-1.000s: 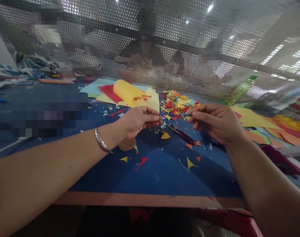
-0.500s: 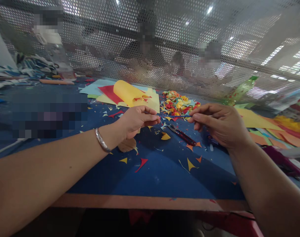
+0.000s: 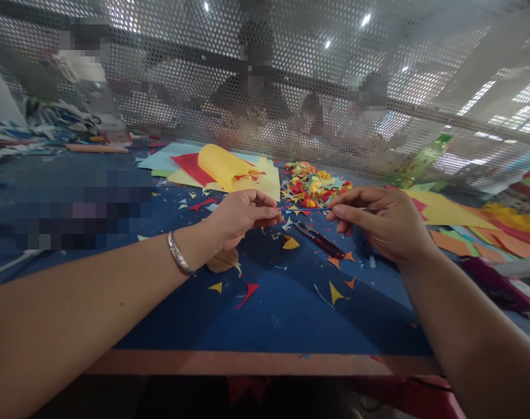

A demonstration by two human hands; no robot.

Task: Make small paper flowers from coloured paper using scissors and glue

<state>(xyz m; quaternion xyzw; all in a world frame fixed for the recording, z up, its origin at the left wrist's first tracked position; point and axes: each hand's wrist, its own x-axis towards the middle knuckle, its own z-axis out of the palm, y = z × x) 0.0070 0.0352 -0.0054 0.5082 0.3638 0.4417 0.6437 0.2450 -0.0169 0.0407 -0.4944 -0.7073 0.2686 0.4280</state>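
Above the blue tabletop, a thin blue stick [image 3: 306, 209] spans level between my two hands. My right hand [image 3: 376, 218] pinches its right part between thumb and fingers. At the stick's left end, my left hand [image 3: 250, 215] is closed in a pinch, with the very tip hidden by the fingers. Below them lies a slim dark red-handled tool [image 3: 321, 240] with a metal tip, beside a folded yellow paper piece [image 3: 290, 242]. A round tan object [image 3: 223, 260] shows partly under my left wrist. Behind the stick is a heap of small colourful paper pieces [image 3: 315, 185].
Coloured sheets with a rolled yellow paper [image 3: 223, 166] lie at the back. More sheets [image 3: 448, 209] and a purple case [image 3: 487, 282] are on the right. A perforated panel [image 3: 177, 93] stands behind, with people beyond. Bottles [image 3: 426, 157] stand at the sides; paper scraps dot the table.
The view has shifted slightly. My right hand sits a little closer to the left one, so less of the blue stick shows between them. Both pinches stay closed.
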